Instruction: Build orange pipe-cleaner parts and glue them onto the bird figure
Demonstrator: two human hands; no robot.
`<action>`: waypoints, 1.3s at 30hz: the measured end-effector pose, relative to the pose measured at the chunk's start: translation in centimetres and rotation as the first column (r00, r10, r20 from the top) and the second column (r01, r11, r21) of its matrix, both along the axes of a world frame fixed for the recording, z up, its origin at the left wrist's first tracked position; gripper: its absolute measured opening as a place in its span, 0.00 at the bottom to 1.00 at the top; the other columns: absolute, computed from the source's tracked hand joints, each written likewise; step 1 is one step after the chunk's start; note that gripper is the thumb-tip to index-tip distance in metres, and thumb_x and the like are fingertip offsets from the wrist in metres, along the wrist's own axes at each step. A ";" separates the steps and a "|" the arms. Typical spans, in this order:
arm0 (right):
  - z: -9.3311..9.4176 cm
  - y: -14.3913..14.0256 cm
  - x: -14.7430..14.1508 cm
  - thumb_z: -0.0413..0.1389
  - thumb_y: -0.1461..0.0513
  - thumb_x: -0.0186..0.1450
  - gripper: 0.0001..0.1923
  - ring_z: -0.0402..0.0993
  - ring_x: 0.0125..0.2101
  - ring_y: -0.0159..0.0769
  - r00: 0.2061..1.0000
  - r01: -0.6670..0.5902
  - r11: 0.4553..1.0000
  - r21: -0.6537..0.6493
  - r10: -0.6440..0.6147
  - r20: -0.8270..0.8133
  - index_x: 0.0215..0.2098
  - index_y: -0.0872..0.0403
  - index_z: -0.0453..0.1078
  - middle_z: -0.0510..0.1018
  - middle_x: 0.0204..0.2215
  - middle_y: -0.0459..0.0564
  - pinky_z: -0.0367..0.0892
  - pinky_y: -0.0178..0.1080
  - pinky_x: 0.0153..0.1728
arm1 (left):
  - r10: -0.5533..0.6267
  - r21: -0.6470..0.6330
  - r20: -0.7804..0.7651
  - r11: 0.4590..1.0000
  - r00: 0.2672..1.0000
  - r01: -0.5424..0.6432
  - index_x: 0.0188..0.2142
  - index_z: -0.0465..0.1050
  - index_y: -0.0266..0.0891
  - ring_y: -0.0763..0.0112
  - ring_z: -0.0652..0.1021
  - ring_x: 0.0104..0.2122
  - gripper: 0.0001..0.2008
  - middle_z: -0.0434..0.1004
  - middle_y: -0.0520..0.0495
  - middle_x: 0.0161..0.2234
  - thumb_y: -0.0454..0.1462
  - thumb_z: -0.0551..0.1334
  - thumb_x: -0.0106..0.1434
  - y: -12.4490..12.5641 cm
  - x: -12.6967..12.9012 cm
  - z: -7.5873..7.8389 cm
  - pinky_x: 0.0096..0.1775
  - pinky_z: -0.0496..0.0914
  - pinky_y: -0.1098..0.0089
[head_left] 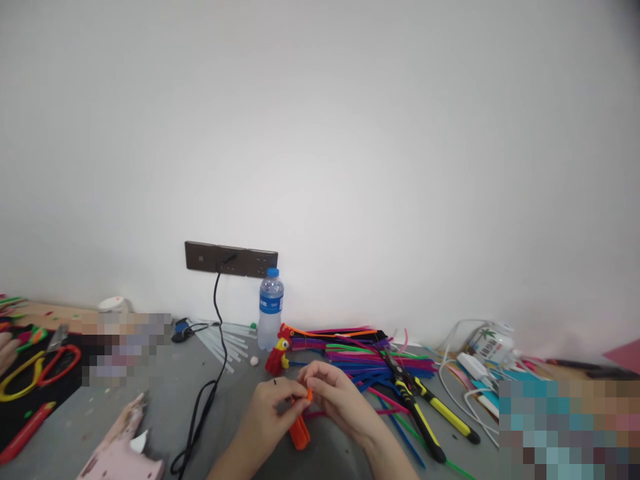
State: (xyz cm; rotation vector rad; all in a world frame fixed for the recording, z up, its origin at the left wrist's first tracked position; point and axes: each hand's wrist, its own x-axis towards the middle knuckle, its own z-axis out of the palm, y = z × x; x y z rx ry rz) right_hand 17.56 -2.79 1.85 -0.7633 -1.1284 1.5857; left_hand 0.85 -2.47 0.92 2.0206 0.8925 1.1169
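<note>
My left hand (273, 407) and my right hand (343, 400) meet low in the middle of the view, both closed in a pinch. Between their fingertips is a bright orange piece (300, 433), apparently bent pipe cleaner, whose folded end hangs below my left fingers. Its upper part is mostly covered by my fingers. Just behind my hands stands a small red and yellow rooster figure (278, 355) with a round eye. To the right of my right hand lie several coloured pipe cleaners (370, 353), with yellow and black pliers (425, 410) across them.
A water bottle (271, 310) stands by the wall socket strip (230, 259). A black cable (217, 347) runs down to a pink glue gun (123, 447). Clear glue sticks (215, 343) lie behind. Scissors (40, 373) and another person's hand (6, 353) are at left; white cables (450, 380) right.
</note>
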 end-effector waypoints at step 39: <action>-0.4 0.6 0.0 0.65 0.48 0.53 0.20 0.70 0.23 0.32 0.951 0.134 0.978 0.161 -0.173 0.258 0.27 0.55 0.68 0.74 0.22 0.44 0.62 0.34 0.27 | -0.092 -0.486 0.367 0.830 0.926 0.275 0.27 0.73 0.35 0.74 0.70 0.21 0.22 0.72 0.53 0.19 0.53 0.62 0.58 0.8 0.6 -0.7 0.27 0.63 0.75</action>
